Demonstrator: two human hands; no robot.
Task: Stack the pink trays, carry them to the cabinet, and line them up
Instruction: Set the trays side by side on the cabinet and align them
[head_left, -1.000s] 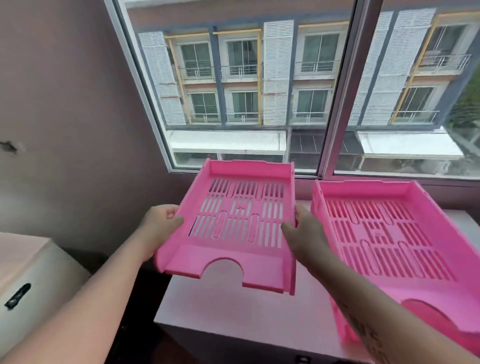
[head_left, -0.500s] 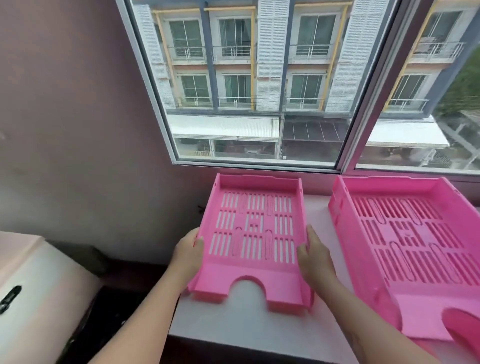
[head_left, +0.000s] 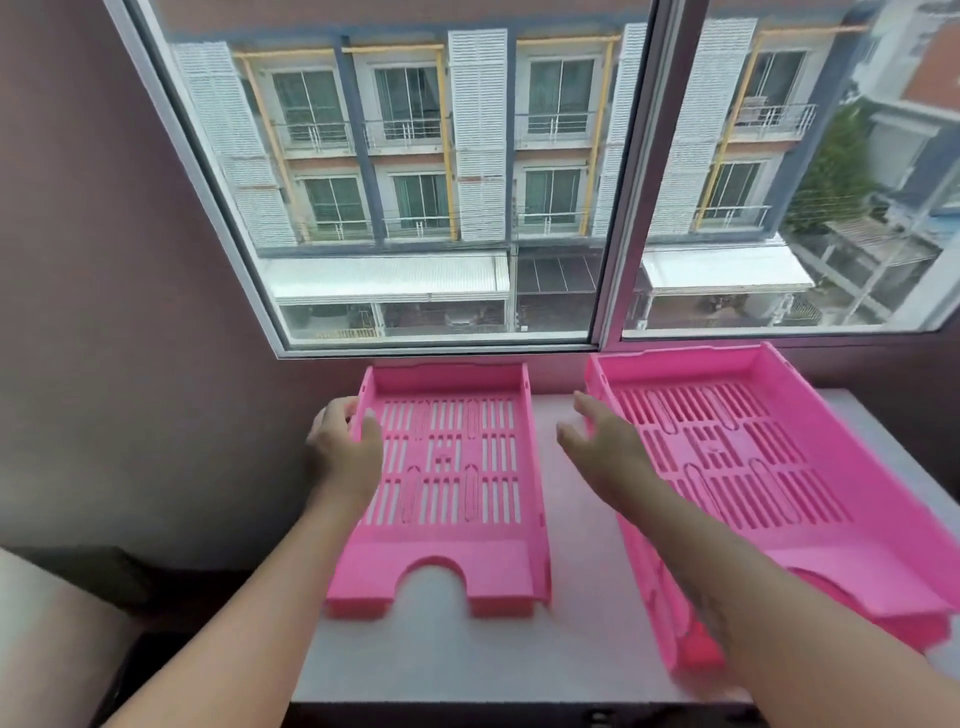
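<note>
Currently two pink trays lie side by side on the white cabinet top (head_left: 576, 519) below the window (head_left: 467, 182), with their notched fronts toward the person. The left tray (head_left: 452, 499) sits flat, its back wall close to the window sill. This orientation matches that of the right tray (head_left: 779, 467), which appears to be a stack, since a second pink edge shows beneath its front. A narrow strip of cabinet top separates the two, so they are near each other but apart.

The left hand (head_left: 343, 447) grasps the left wall of the left tray, thumb inside on the slotted floor and fingers outside. This hold probably serves to steady or nudge the tray into line. The right hand (head_left: 597, 441) is released, with fingers spread, and hovers over the gap between the trays, just beside the left wall of the right tray. Whether it touches that wall cannot be determined.

Compared with the frame half a second earlier, the right hand has let go of the left tray's right wall and moved toward the right tray. The left hand has shifted from the tray's front portion toward its back. The left tray, previously held at both sides with its front overhanging the cabinet edge, now rests further back on the cabinet top.
</note>
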